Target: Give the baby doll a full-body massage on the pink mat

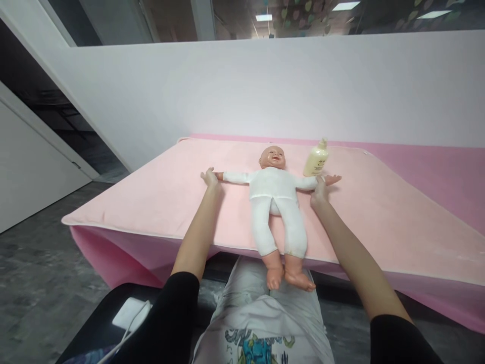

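Observation:
A baby doll (pixel 273 184) with a white cloth body lies on its back on a pink mat (pixel 166 194), arms stretched out sideways. Its head points toward the wall, and its bare feet hang over the mat's near edge. My left hand (pixel 211 177) is closed round the doll's hand at the left, which it partly hides. On the other side, my right hand (pixel 320 192) grips the doll's other arm near the wrist, leaving the doll's small hand showing beyond my fingers. A pale yellow pump bottle (pixel 316 159) stands upright just behind that arm.
Pink cloth (pixel 435 174) covers the table under the mat and drapes down the front. A white wall (pixel 265 91) with windows above rises behind it. At lower left, a white device with a cable (pixel 131 313) rests on a black surface.

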`<state>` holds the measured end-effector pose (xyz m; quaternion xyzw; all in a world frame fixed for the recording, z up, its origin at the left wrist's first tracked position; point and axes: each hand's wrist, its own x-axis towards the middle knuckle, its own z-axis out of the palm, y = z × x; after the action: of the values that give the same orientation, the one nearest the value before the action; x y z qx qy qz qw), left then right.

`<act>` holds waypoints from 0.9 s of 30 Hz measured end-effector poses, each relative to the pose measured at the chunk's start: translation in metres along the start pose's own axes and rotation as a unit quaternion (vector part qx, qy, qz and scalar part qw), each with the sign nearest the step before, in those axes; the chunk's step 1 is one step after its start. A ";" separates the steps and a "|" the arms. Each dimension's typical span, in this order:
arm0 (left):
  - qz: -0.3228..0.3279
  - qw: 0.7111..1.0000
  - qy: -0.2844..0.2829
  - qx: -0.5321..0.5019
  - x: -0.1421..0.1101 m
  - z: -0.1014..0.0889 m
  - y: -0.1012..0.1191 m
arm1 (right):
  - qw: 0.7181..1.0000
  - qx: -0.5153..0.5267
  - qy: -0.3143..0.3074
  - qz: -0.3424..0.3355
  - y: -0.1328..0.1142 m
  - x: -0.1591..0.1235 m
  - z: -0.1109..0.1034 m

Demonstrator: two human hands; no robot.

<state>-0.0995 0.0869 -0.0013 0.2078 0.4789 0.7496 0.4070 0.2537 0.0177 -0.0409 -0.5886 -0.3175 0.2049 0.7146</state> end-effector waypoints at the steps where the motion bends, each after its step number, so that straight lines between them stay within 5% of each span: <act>1: 0.034 0.999 0.015 0.037 -0.012 -0.004 0.013 | 1.000 0.003 0.014 0.014 -0.003 -0.003 0.001; 2: 0.088 0.993 0.015 0.079 -0.031 -0.009 0.026 | 0.999 0.009 0.024 0.027 -0.006 -0.007 0.003; 4: 0.222 0.963 -0.109 0.109 -0.090 -0.029 0.043 | 0.999 0.023 0.020 0.038 -0.012 -0.014 0.007; 6: 0.287 0.930 -0.193 0.122 -0.168 -0.059 0.039 | 0.998 0.037 0.008 0.047 -0.016 -0.020 0.010; 9: 0.357 0.881 -0.247 0.187 -0.282 -0.112 -0.003 | 0.998 0.044 0.002 0.046 -0.018 -0.024 0.012; 10: 0.332 0.876 -0.261 0.234 -0.311 -0.126 -0.020 | 0.998 0.045 0.001 0.044 -0.017 -0.024 0.012; 13: 0.283 0.878 -0.246 0.299 -0.357 -0.150 -0.054 | 0.999 0.032 -0.013 0.026 -0.015 -0.021 0.011; 16: 0.281 0.882 -0.233 0.298 -0.352 -0.151 -0.050 | 0.999 -0.011 -0.030 -0.040 -0.015 -0.021 0.010; 22: 0.366 0.896 -0.123 0.218 -0.283 -0.126 0.024 | 0.983 -0.152 -0.061 -0.087 -0.023 -0.028 0.010; 24: 0.400 0.887 -0.132 0.190 -0.257 -0.108 0.046 | 0.969 -0.192 -0.102 -0.114 -0.026 -0.032 0.010; 27: 0.400 0.864 -0.216 0.218 -0.223 -0.073 0.057 | 0.929 -0.219 -0.194 -0.228 -0.030 -0.038 0.011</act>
<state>-0.0443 -0.1458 0.0334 0.6216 0.4059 0.6608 0.1104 0.2168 -0.0064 -0.0182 -0.5911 -0.6123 0.0719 0.5201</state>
